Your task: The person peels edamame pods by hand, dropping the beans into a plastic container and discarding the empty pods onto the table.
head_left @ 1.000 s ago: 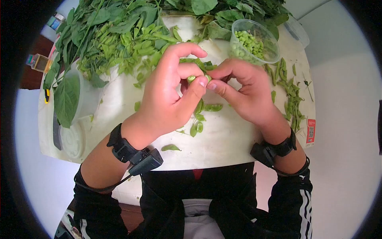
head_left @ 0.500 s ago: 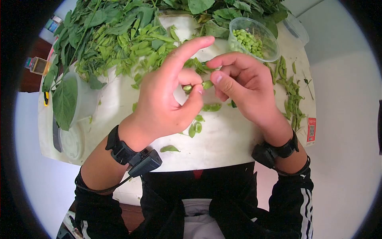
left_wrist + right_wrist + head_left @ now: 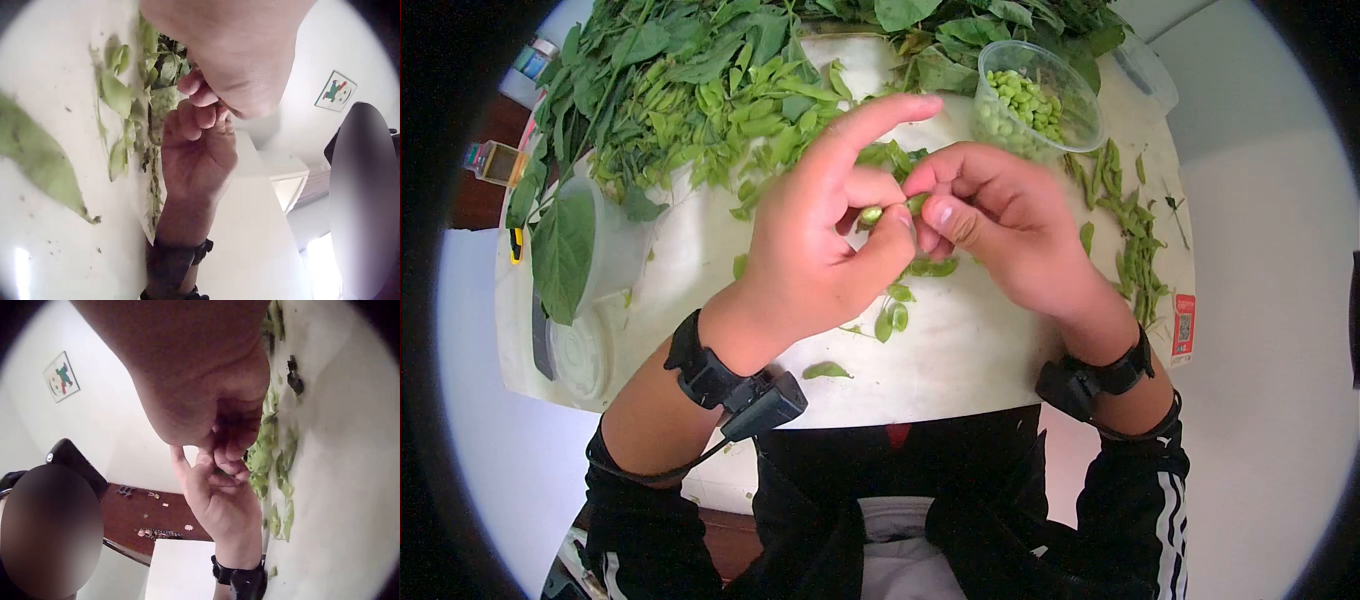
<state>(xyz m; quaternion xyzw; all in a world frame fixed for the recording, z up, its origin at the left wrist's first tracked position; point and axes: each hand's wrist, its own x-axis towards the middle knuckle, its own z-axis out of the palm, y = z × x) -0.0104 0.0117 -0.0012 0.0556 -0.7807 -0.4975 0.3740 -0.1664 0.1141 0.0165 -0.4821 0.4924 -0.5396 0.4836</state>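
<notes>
A green bean pod (image 3: 916, 203) spans the small gap between my two hands above the table. My left hand (image 3: 805, 245) pinches it between thumb and bent fingers, its index finger stretched out above; a pale green bean (image 3: 870, 215) shows beside the thumb. From the other side my right hand (image 3: 1015, 225) pinches the pod's end with thumb and index finger. Both wrist views show the fingertips meeting, with the pod mostly hidden behind them. Below the hands lie several loose pods (image 3: 890, 322), and a single pod (image 3: 828, 370) rests nearer the table's front edge.
A clear tub (image 3: 1086, 115) of shelled beans (image 3: 1025, 100) stands beyond my right hand. Leafy stalks (image 3: 700, 50) and a pod heap (image 3: 690, 120) cover the back left. More pods (image 3: 1138, 250) line the right side; a plastic container (image 3: 615, 240) and lid (image 3: 578, 358) sit left.
My left index finger has straightened since a second ago. The right fingertips came away from the pod, then moved back left onto its end.
</notes>
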